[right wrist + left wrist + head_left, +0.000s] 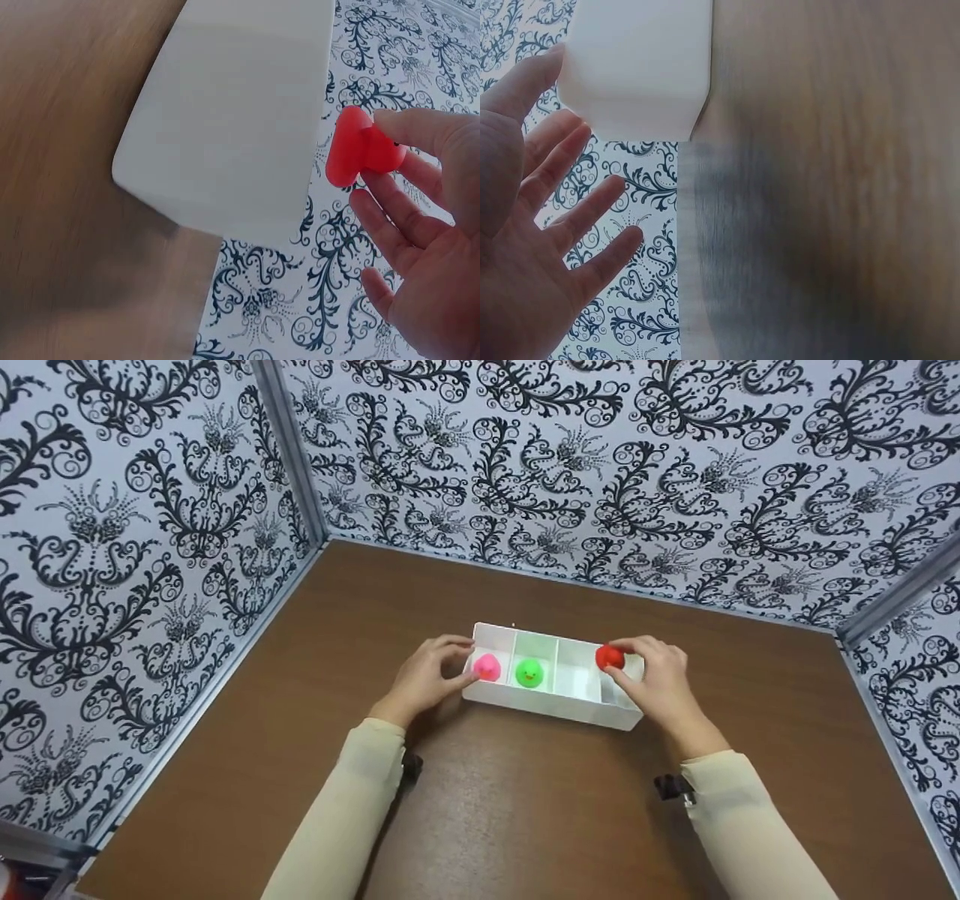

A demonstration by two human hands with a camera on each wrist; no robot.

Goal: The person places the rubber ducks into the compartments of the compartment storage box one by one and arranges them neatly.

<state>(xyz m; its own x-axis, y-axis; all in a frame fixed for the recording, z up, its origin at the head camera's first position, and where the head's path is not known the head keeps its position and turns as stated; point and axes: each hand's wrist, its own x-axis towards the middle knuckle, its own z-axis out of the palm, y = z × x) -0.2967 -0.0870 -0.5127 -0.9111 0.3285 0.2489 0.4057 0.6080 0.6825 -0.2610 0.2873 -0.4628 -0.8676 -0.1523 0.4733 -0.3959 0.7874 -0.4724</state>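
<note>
A long white divided tray point(551, 701) stands on the table. A pink rubber duck point(487, 667) sits in its leftmost compartment and a green rubber duck point(529, 673) in the one beside it. My left hand point(429, 673) holds the tray's left end with thumb and forefingers; its other fingers are spread in the left wrist view. Between the thumb and fingers of my right hand point(660, 679) is a red rubber duck point(352, 148). It is raised over the tray's right part, near the last divider, and the right wrist view has it above the rim.
The brown wooden table point(487, 810) extends around the tray. Black-and-white patterned walls point(525, 472) enclose its back and sides, with metal frame posts point(292, 457) at the corners. Small dark devices point(667, 787) are strapped at both wrists.
</note>
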